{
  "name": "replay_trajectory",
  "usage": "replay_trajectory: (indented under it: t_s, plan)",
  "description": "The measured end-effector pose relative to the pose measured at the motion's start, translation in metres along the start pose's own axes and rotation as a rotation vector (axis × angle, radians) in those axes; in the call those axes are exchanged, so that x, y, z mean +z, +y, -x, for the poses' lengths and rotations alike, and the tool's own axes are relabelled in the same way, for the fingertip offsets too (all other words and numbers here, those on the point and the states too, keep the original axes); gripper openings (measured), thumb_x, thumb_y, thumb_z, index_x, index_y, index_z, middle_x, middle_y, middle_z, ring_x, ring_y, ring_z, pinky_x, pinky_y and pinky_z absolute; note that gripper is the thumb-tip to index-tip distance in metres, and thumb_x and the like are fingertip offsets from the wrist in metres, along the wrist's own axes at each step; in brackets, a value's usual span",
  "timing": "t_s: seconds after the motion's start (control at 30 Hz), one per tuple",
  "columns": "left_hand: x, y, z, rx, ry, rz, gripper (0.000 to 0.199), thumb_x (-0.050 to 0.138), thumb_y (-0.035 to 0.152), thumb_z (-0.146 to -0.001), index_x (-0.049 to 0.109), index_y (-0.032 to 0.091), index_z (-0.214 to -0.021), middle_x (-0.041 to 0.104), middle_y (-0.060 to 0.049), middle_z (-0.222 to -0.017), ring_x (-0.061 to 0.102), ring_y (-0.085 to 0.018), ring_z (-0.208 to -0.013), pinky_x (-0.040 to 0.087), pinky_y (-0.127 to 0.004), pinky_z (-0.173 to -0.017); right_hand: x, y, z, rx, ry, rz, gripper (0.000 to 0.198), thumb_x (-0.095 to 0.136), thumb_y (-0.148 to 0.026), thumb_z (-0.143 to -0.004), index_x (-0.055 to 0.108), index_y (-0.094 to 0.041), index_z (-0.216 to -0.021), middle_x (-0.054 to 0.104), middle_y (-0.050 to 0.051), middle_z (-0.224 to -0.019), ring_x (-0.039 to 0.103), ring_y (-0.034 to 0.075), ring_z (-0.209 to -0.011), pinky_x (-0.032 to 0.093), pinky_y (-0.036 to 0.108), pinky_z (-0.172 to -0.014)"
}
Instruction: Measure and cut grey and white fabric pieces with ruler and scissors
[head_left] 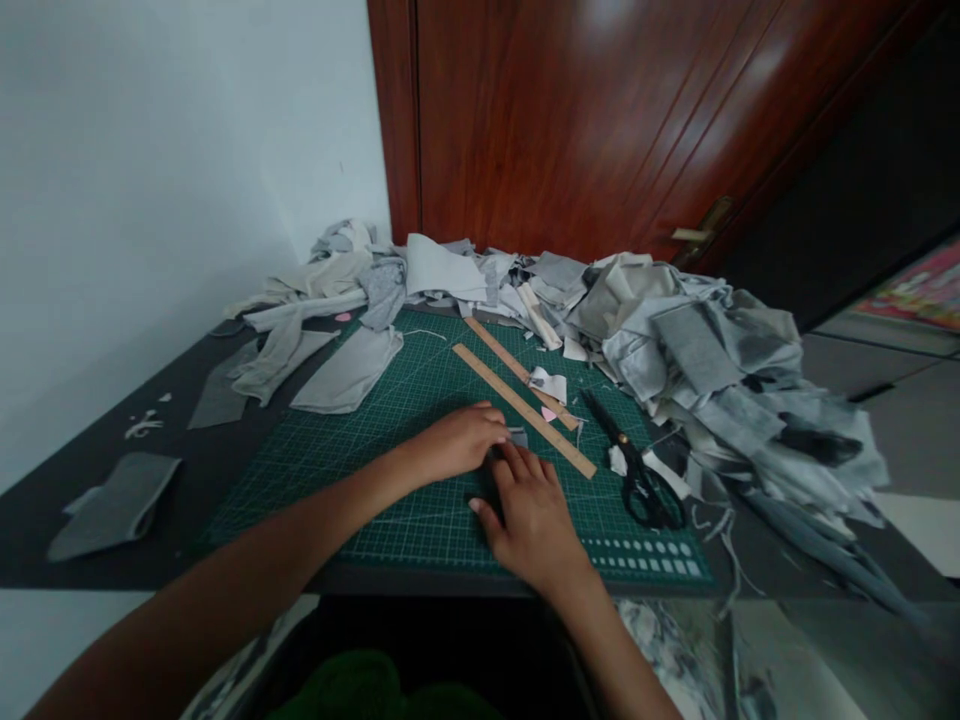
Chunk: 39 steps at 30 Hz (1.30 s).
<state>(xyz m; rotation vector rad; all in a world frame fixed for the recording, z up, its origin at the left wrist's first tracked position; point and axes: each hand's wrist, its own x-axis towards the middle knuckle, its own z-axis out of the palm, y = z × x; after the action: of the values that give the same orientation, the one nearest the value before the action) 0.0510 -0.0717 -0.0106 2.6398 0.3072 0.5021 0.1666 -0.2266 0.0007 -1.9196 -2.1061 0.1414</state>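
My left hand (466, 440) rests over the middle of the green cutting mat (360, 500), its fingers curled together at the edge of a small grey fabric piece (517, 436). Most of that piece is hidden by my fingers. Beside it, my right hand (531, 515) lies palm down, fingers stretched forward against the near side of the piece and thumb held apart. A wooden ruler (525, 410) lies slantwise just beyond both hands. Another wooden ruler (495, 350) lies behind it, partly under a white fabric scrap (549, 385). Black-handled scissors (634, 465) are to the right.
A large heap of grey fabric scraps (705, 350) covers the right side. More scraps (337, 265) pile along the wall and the wooden door (555, 120). A folded grey cloth (120, 505) lies on the dark table (217, 470) at left. Loose threads (724, 530) hang at the front edge.
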Motion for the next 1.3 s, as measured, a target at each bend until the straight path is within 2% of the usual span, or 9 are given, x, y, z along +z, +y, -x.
replay_trajectory:
  t_s: [0.2, 0.33, 0.43, 0.6, 0.77, 0.93, 1.03, 1.17, 1.3]
  plan:
    - [-0.011, -0.019, 0.004, -0.057, 0.032, -0.095, 0.027, 0.058, 0.009, -0.093, 0.077, 0.024, -0.104, 0.063, -0.004, -0.099, 0.055, -0.019, -0.097, 0.047, -0.032, -0.087, 0.006, 0.005, -0.002, 0.004, 0.060, -0.061, 0.049, 0.057, -0.045, -0.097, 0.058, -0.012, -0.133, 0.052, 0.019, -0.151, 0.045, 0.036, -0.136, 0.036, 0.050, -0.110]
    - [-0.014, -0.006, 0.005, -0.055, -0.009, -0.167, 0.023, 0.056, 0.009, -0.094, 0.076, 0.021, -0.097, 0.061, -0.003, -0.094, 0.054, -0.019, -0.095, 0.047, -0.032, -0.086, 0.005, 0.010, 0.000, 0.023, 0.083, -0.096, 0.039, 0.049, -0.045, -0.102, 0.061, -0.017, -0.126, 0.056, 0.015, -0.146, 0.049, 0.032, -0.132, 0.037, 0.048, -0.109]
    - [-0.015, 0.005, 0.004, -0.058, -0.051, -0.275, 0.023, 0.054, 0.010, -0.095, 0.074, 0.020, -0.093, 0.060, -0.004, -0.090, 0.054, -0.020, -0.093, 0.047, -0.033, -0.084, 0.005, 0.015, 0.001, 0.028, 0.094, -0.079, 0.047, 0.057, -0.052, -0.096, 0.060, -0.016, -0.127, 0.054, 0.017, -0.147, 0.047, 0.034, -0.134, 0.032, 0.052, -0.112]
    - [-0.001, 0.015, 0.004, -0.107, 0.063, -0.391, 0.015, 0.056, 0.017, -0.096, 0.070, 0.018, -0.092, 0.060, -0.007, -0.102, 0.053, -0.024, -0.100, 0.049, -0.039, -0.087, 0.005, 0.013, 0.001, 0.026, 0.068, -0.076, 0.064, 0.067, -0.055, -0.088, 0.054, -0.013, -0.136, 0.050, 0.021, -0.151, 0.041, 0.036, -0.141, 0.030, 0.054, -0.115]
    - [0.018, 0.019, 0.001, -0.046, 0.203, -0.156, 0.020, 0.049, 0.013, -0.099, 0.067, 0.016, -0.105, 0.061, -0.007, -0.107, 0.055, -0.022, -0.103, 0.051, -0.038, -0.093, 0.000, 0.008, 0.003, 0.045, -0.017, -0.102, 0.084, 0.075, -0.060, -0.079, 0.050, -0.010, -0.142, 0.047, 0.022, -0.154, 0.036, 0.037, -0.145, 0.025, 0.056, -0.118]
    - [0.030, 0.017, 0.000, -0.046, 0.162, 0.068, 0.033, 0.041, 0.008, -0.099, 0.062, 0.017, -0.123, 0.061, -0.009, -0.119, 0.060, -0.020, -0.109, 0.052, -0.038, -0.098, -0.008, 0.019, 0.006, 0.027, -0.126, -0.224, 0.103, 0.083, -0.057, -0.071, 0.040, -0.012, -0.152, 0.038, 0.021, -0.161, 0.027, 0.036, -0.151, 0.018, 0.055, -0.123]
    - [0.034, 0.016, 0.000, -0.047, 0.156, 0.043, 0.033, 0.043, 0.005, -0.096, 0.065, 0.018, -0.118, 0.061, -0.009, -0.116, 0.058, -0.022, -0.110, 0.053, -0.040, -0.097, -0.022, 0.035, 0.009, -0.036, -0.175, -0.345, 0.085, 0.080, -0.049, -0.078, 0.047, -0.016, -0.149, 0.039, 0.017, -0.162, 0.031, 0.032, -0.150, 0.025, 0.048, -0.122]
    - [0.034, 0.019, 0.001, -0.045, 0.094, -0.057, 0.035, 0.046, 0.003, -0.094, 0.065, 0.017, -0.119, 0.061, -0.009, -0.114, 0.055, -0.023, -0.106, 0.053, -0.039, -0.094, -0.043, 0.060, 0.017, -0.001, -0.128, -0.420, 0.027, 0.060, -0.029, -0.098, 0.070, -0.020, -0.121, 0.067, 0.010, -0.135, 0.060, 0.024, -0.126, 0.041, 0.036, -0.110]
    - [0.031, 0.022, 0.002, -0.021, 0.042, -0.150, 0.036, 0.045, 0.004, -0.096, 0.066, 0.016, -0.122, 0.061, -0.010, -0.120, 0.053, -0.024, -0.108, 0.052, -0.041, -0.096, -0.048, 0.074, 0.020, 0.144, -0.161, -0.321, 0.022, 0.056, -0.019, -0.097, 0.075, -0.020, -0.108, 0.078, 0.007, -0.105, 0.071, 0.023, -0.101, 0.049, 0.031, -0.092]
